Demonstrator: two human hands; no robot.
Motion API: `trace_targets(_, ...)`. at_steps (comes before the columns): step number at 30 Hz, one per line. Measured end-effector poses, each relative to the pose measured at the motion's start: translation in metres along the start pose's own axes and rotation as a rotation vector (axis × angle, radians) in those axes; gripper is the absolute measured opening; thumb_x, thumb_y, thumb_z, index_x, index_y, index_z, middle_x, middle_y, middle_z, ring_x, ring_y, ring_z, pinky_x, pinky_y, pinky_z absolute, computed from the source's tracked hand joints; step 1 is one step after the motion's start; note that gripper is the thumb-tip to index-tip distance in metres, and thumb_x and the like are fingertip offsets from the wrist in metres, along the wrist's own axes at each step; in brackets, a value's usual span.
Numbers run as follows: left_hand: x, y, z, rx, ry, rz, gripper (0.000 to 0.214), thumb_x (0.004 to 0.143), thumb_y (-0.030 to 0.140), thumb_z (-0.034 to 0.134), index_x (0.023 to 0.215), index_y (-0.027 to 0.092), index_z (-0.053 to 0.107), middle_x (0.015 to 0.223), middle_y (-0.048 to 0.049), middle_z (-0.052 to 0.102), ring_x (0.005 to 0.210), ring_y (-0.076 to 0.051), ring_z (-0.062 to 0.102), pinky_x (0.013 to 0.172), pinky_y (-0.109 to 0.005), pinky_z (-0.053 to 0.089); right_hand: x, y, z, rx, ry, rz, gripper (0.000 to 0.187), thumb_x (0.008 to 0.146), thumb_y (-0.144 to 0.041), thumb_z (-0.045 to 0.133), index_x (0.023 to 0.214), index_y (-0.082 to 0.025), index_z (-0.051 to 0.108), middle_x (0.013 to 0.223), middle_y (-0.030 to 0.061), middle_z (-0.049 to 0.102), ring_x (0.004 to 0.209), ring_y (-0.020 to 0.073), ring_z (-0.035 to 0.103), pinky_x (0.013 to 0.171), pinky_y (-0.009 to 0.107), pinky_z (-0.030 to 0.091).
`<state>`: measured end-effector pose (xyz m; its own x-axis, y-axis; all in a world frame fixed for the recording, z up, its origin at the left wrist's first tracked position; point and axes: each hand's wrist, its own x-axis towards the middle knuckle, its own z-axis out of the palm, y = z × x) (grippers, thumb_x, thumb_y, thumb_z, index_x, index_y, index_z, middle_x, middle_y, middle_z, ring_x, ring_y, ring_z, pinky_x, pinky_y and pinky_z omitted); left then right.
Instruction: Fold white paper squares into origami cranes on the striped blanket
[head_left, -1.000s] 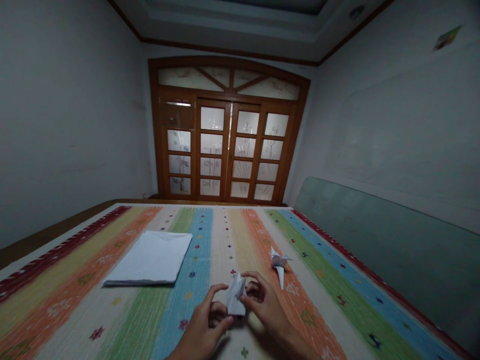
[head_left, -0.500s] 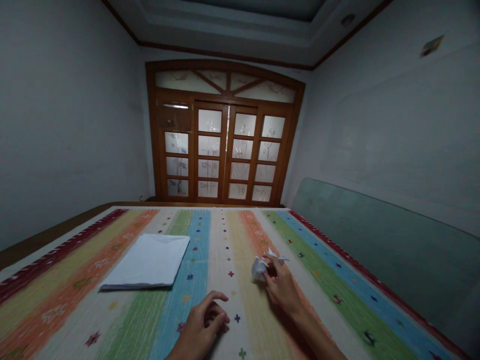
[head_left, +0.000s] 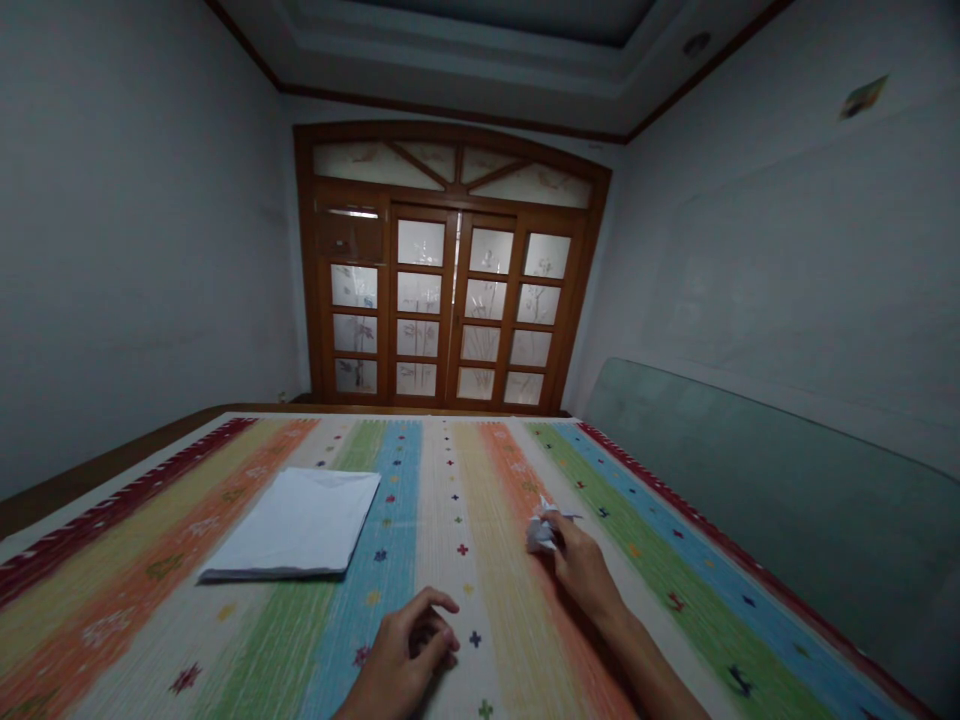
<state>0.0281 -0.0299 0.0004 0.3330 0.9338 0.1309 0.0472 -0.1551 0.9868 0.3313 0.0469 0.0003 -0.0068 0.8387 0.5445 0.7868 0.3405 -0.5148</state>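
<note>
We see matt, smooth white paper in the stack (head_left: 292, 525), and creased, dull paper in the folded piece (head_left: 538, 540). The cloth (head_left: 435, 540) looks like matt fabric with a finely streaked surface. We find wood with a slight sheen in the doors (head_left: 445, 330), frosted-looking glass in the panes (head_left: 420, 292), duller wood along the table edge (head_left: 112, 464), and matt walls (head_left: 142, 230).
</note>
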Motion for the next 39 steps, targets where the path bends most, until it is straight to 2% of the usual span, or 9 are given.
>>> trace_targets(7, 0.001, -0.004, 0.000, -0.003, -0.008, -0.002, 0.031, 0.086, 0.046, 0.066, 0.099, 0.018, 0.063, 0.074, -0.0042, 0.071, 0.069, -0.021, 0.069, 0.067, -0.031, 0.051, 0.001, 0.015, 0.001, -0.105, -0.005, -0.014, 0.032, 0.085, -0.017, 0.050, 0.111, -0.016, 0.069, 0.109, 0.0164, 0.073, 0.102, 0.0312, 0.068, 0.090, 0.043, 0.051)
trace_targets(11, 0.003, -0.007, 0.000, 0.011, -0.019, 0.010, 0.028, 0.086, 0.044, 0.065, 0.098, 0.018, 0.063, 0.075, -0.0046, 0.072, 0.069, -0.021, 0.069, 0.066, -0.031, 0.051, 0.002, 0.016, 0.000, -0.131, -0.021, -0.039, 0.029, 0.085, -0.015, 0.052, 0.108, -0.016, 0.070, 0.107, 0.0152, 0.072, 0.103, 0.0306, 0.066, 0.092, 0.041, 0.050)
trace_targets(20, 0.001, -0.002, 0.001, 0.012, -0.008, 0.002, 0.026, 0.085, 0.042, 0.065, 0.096, 0.018, 0.064, 0.075, -0.0045, 0.072, 0.068, -0.020, 0.069, 0.066, -0.030, 0.051, 0.003, 0.014, -0.007, -0.174, -0.024, -0.038, 0.025, 0.078, -0.008, 0.055, 0.091, -0.020, 0.072, 0.098, 0.0092, 0.070, 0.093, 0.0261, 0.065, 0.084, 0.034, 0.050)
trace_targets(23, 0.000, 0.000, 0.001, 0.015, -0.006, -0.004, 0.026, 0.085, 0.042, 0.064, 0.095, 0.018, 0.064, 0.075, -0.0049, 0.072, 0.069, -0.021, 0.069, 0.066, -0.031, 0.052, 0.004, 0.012, -0.010, -0.179, 0.014, -0.038, 0.025, 0.075, -0.006, 0.055, 0.087, -0.021, 0.070, 0.098, 0.0085, 0.069, 0.094, 0.0258, 0.064, 0.084, 0.033, 0.049)
trace_targets(26, 0.002, 0.003, -0.003, 0.021, 0.023, -0.007, 0.028, 0.084, 0.044, 0.064, 0.093, 0.018, 0.064, 0.074, -0.0050, 0.072, 0.068, -0.021, 0.070, 0.063, -0.030, 0.052, 0.004, 0.007, -0.013, -0.179, 0.116, -0.059, 0.030, 0.071, -0.002, 0.050, 0.083, -0.022, 0.069, 0.095, 0.0076, 0.067, 0.092, 0.0252, 0.064, 0.082, 0.033, 0.049)
trace_targets(30, 0.011, 0.011, -0.023, 0.100, 0.125, 0.018, 0.027, 0.084, 0.043, 0.059, 0.092, 0.018, 0.066, 0.077, -0.0067, 0.074, 0.072, -0.024, 0.071, 0.065, -0.032, 0.054, 0.001, -0.007, -0.011, -0.147, 0.241, -0.154, 0.027, 0.073, -0.002, 0.047, 0.078, -0.021, 0.066, 0.088, 0.0073, 0.064, 0.086, 0.0248, 0.062, 0.078, 0.034, 0.049)
trace_targets(33, 0.020, 0.017, -0.048, 0.315, 0.271, 0.055, 0.022, 0.085, 0.037, 0.055, 0.089, 0.020, 0.068, 0.079, -0.0065, 0.075, 0.077, -0.025, 0.072, 0.072, -0.034, 0.054, -0.004, -0.022, -0.006, -0.075, 0.285, -0.260, 0.024, 0.076, -0.004, 0.049, 0.078, -0.021, 0.065, 0.087, 0.0071, 0.063, 0.082, 0.0243, 0.061, 0.073, 0.034, 0.048)
trace_targets(36, 0.029, 0.018, -0.076, 0.596, 0.355, 0.072, 0.021, 0.085, 0.029, 0.052, 0.093, 0.022, 0.070, 0.087, -0.0060, 0.076, 0.086, -0.027, 0.072, 0.080, -0.037, 0.054, -0.013, -0.039, 0.002, 0.022, 0.220, -0.348, 0.027, 0.077, 0.000, 0.047, 0.079, -0.021, 0.064, 0.084, 0.0054, 0.063, 0.078, 0.0223, 0.061, 0.069, 0.032, 0.048)
trace_targets(39, 0.033, 0.015, -0.099, 0.966, 0.406, 0.089, 0.026, 0.083, 0.020, 0.053, 0.102, 0.021, 0.071, 0.101, -0.0077, 0.076, 0.103, -0.029, 0.068, 0.095, -0.041, 0.050, -0.021, -0.053, 0.010, 0.062, 0.087, -0.416, 0.031, 0.073, 0.003, 0.045, 0.080, -0.020, 0.065, 0.087, 0.0061, 0.064, 0.079, 0.0212, 0.063, 0.070, 0.032, 0.048)
